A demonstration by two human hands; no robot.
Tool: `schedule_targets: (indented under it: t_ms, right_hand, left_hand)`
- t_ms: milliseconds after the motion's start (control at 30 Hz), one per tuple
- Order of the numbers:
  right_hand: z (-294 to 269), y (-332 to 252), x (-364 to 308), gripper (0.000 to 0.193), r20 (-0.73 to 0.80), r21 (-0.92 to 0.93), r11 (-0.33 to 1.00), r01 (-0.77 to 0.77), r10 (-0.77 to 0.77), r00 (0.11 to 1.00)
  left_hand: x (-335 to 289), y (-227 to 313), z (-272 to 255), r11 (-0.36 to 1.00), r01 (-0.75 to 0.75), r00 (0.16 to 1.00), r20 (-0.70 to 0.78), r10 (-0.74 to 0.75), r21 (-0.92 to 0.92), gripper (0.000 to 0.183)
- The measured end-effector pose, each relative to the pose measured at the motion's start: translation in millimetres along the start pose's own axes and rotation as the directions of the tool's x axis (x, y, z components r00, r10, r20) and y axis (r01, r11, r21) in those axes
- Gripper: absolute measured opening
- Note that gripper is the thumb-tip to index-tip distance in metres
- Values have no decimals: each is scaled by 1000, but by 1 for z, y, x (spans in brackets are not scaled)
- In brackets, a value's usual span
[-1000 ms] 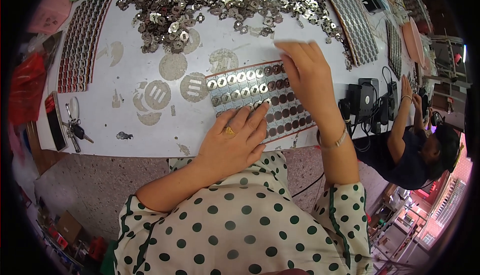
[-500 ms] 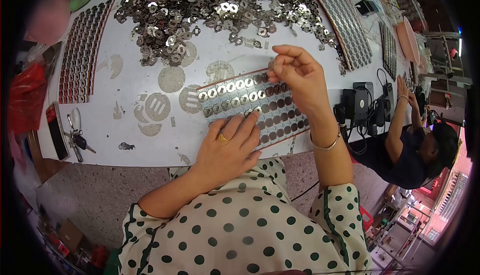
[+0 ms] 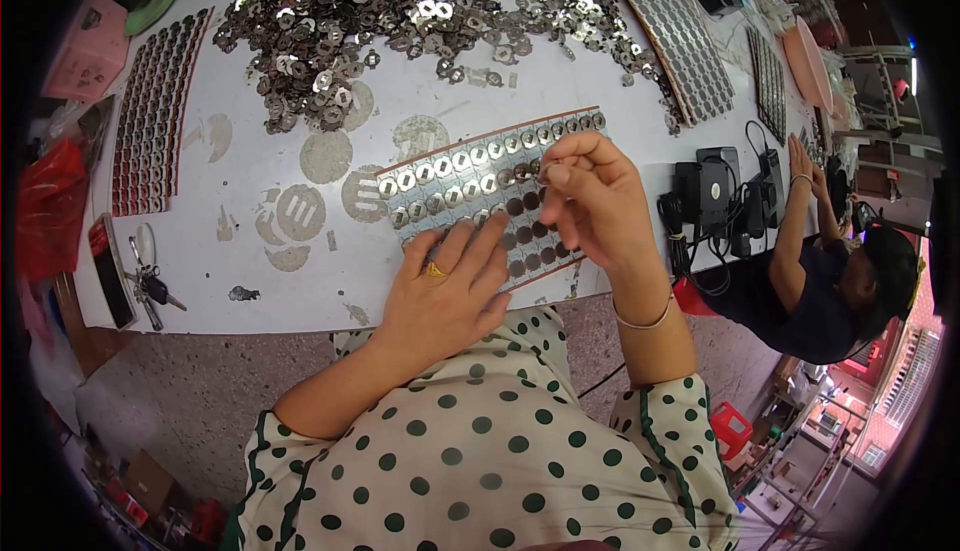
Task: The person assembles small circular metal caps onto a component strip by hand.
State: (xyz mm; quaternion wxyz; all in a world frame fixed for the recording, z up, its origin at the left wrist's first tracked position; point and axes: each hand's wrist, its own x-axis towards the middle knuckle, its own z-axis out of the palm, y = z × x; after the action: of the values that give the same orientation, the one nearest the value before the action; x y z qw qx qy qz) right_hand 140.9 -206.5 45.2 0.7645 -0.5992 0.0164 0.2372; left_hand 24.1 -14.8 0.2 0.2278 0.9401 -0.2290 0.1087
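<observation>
A rectangular panel (image 3: 520,139) with rows of round spots lies at a slant in front of me. Shiny slotted metal pieces sit on its upper rows, while dark round spots show lower right. My left hand (image 3: 445,276) rests on its lower left part, fingers stretched out; whatever lies under them is hidden. Above the panel's right side, my right hand (image 3: 595,196) pinches a small metal piece (image 3: 547,172) between thumb and forefinger, near the second row. That piece's shape is mostly covered by the fingertips.
A big heap of slotted metal pieces (image 3: 340,21) covers the table's far side. Similar panels stand left (image 3: 155,116) and right (image 3: 675,46). Black power adapters (image 3: 705,196) with cables lie at right; keys (image 3: 158,289) lie at left. A co-worker (image 3: 835,281) sits at right.
My right hand has moved from the top row's right end down toward the second row, uncovering the top row's far end. My left hand stays on the panel. The whole view has shifted slightly.
</observation>
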Motion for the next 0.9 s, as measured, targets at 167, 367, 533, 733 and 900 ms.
schedule_targets:
  t_ms: [167,367,533,733,900]
  right_hand:
    - [-10,7,-1,11,48,134,973,-187,182,982]
    - [-9,10,-5,11,-12,-678,728,-102,128,992]
    - [-11,20,-5,11,125,-717,687,119,-42,991]
    - [-9,16,-8,14,123,-740,661,125,-49,991]
    - [-5,15,-5,17,177,-791,571,220,-131,975]
  left_hand:
    - [1,3,1,1000,2,1000,0,-2,11,42]
    - [2,4,1,999,-8,1000,9,8,42,41]
    - [1,4,2,998,-9,1000,10,8,63,41]
    - [0,3,2,997,-11,1000,8,10,72,40]
    - [0,3,3,997,-11,1000,17,9,71,39]
